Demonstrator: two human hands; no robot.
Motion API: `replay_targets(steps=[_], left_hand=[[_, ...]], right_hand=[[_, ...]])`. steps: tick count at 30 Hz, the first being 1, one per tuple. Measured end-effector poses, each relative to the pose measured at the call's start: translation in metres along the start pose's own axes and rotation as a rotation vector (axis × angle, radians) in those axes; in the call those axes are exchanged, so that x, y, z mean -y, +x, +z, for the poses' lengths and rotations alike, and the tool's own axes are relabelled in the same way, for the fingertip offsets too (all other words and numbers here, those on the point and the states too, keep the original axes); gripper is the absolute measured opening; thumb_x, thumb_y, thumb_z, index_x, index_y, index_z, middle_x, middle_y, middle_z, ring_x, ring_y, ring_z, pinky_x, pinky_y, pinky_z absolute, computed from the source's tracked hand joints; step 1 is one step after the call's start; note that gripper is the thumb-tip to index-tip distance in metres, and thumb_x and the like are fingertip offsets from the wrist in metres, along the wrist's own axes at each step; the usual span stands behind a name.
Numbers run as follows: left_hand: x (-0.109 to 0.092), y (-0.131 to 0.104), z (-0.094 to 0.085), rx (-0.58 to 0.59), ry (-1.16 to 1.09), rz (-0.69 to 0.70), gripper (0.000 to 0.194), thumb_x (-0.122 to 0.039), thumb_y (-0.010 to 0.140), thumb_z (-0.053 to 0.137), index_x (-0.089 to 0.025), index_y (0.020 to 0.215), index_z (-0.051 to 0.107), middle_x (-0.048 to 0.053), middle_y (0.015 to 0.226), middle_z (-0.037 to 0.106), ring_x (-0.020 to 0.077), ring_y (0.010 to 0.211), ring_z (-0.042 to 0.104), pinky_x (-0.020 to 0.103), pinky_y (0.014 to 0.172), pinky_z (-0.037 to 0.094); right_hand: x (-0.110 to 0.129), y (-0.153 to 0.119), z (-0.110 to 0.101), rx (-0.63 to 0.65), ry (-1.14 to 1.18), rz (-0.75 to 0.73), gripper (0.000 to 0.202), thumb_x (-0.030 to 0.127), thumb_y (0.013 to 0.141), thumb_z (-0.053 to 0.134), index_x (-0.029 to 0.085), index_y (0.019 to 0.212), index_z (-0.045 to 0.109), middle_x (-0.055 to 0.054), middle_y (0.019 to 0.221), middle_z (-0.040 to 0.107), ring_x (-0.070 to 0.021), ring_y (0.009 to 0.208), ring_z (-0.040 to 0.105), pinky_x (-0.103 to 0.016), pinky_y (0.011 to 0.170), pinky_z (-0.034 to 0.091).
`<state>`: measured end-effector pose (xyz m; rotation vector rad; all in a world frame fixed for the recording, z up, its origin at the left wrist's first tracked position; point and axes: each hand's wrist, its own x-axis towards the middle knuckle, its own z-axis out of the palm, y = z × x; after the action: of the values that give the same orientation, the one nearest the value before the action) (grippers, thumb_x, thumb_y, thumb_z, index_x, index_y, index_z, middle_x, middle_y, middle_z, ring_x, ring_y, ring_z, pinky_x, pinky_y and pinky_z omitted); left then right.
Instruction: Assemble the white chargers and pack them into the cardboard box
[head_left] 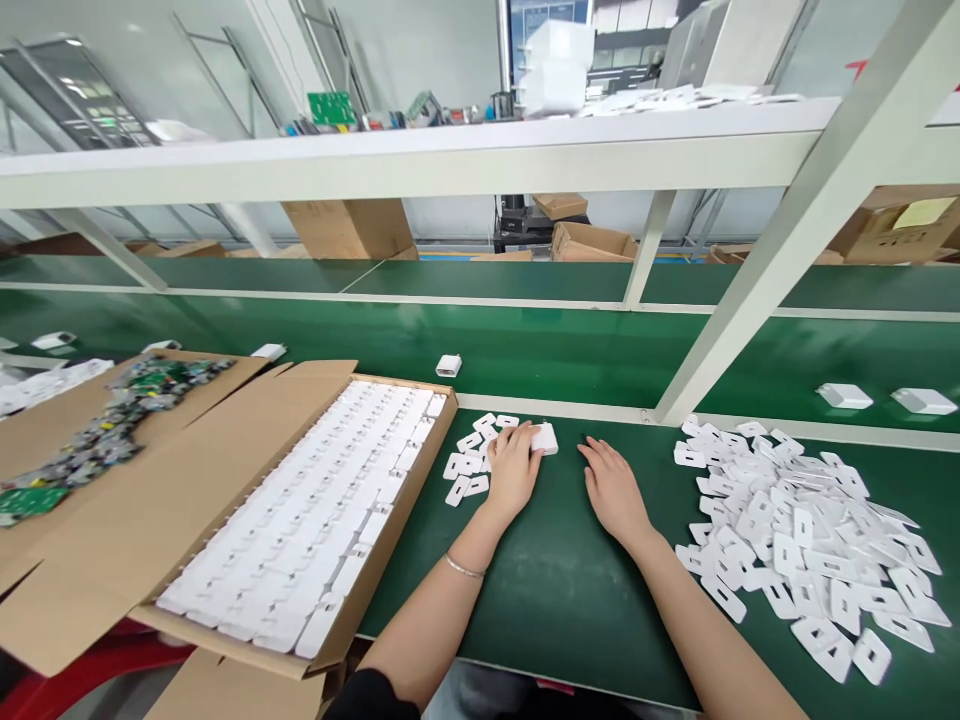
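A small white casing (545,439) lies on the green work surface, and the fingers of my left hand (514,467) are wrapped against its left side. Just left of that hand sits a small group of flat white plates (466,463), partly covered by my fingers. My right hand (613,486) rests on the surface right of the casing, fingers apart, with a small dark object near its fingertips too small to make out. A large pile of flat white plates (817,545) spreads out at the right.
An open cardboard box (405,520) of white casings stands left of my arms. Circuit boards (112,435) lie on cardboard farther left. White casings (448,366) sit on the green belt behind. A slanted white post (739,300) rises at the right, under a shelf (420,165).
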<state>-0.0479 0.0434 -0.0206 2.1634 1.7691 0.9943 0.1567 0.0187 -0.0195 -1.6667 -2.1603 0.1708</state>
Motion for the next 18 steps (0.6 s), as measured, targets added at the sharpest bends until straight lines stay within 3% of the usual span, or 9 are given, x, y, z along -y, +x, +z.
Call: replay_targets(steps=[6, 12, 15, 18], left_hand=[[-0.007, 0.001, 0.003, 0.035, -0.005, 0.066, 0.034, -0.017, 0.101, 0.052, -0.026, 0.133, 0.059, 0.009, 0.149, 0.062, 0.0346, 0.137, 0.049, 0.061, 0.112, 0.039], [-0.015, 0.002, 0.001, -0.133, -0.062, 0.025, 0.025, -0.020, 0.100, 0.055, -0.024, 0.123, 0.064, 0.011, 0.136, 0.063, 0.0316, 0.131, 0.053, 0.056, 0.110, 0.044], [-0.029, 0.003, -0.018, -0.253, -0.075, 0.056, 0.025, -0.014, 0.098, 0.054, -0.024, 0.118, 0.065, 0.011, 0.130, 0.061, 0.0289, 0.129, 0.055, 0.052, 0.109, 0.046], [-0.043, -0.002, -0.061, -0.362, -0.093, 0.071, 0.028, -0.013, 0.097, 0.052, -0.026, 0.118, 0.064, 0.010, 0.132, 0.060, 0.0277, 0.130, 0.055, 0.050, 0.110, 0.046]], right_hand=[[-0.026, 0.000, 0.002, -0.090, -0.025, 0.141, 0.051, 0.023, 0.104, 0.031, 0.011, 0.144, 0.061, -0.018, 0.157, 0.054, -0.0334, 0.148, 0.048, -0.056, 0.121, 0.042], [-0.035, 0.000, 0.011, -0.149, -0.047, 0.121, 0.054, 0.030, 0.106, 0.027, 0.009, 0.142, 0.061, -0.020, 0.155, 0.055, -0.0350, 0.147, 0.048, -0.056, 0.120, 0.043], [-0.040, -0.002, 0.012, -0.174, -0.030, 0.128, 0.054, 0.031, 0.106, 0.026, 0.008, 0.141, 0.061, -0.021, 0.154, 0.054, -0.0360, 0.146, 0.048, -0.055, 0.118, 0.045], [-0.045, -0.002, 0.013, -0.209, 0.011, 0.113, 0.051, 0.030, 0.104, 0.029, 0.011, 0.138, 0.062, -0.020, 0.152, 0.055, -0.0362, 0.145, 0.049, -0.055, 0.117, 0.046]])
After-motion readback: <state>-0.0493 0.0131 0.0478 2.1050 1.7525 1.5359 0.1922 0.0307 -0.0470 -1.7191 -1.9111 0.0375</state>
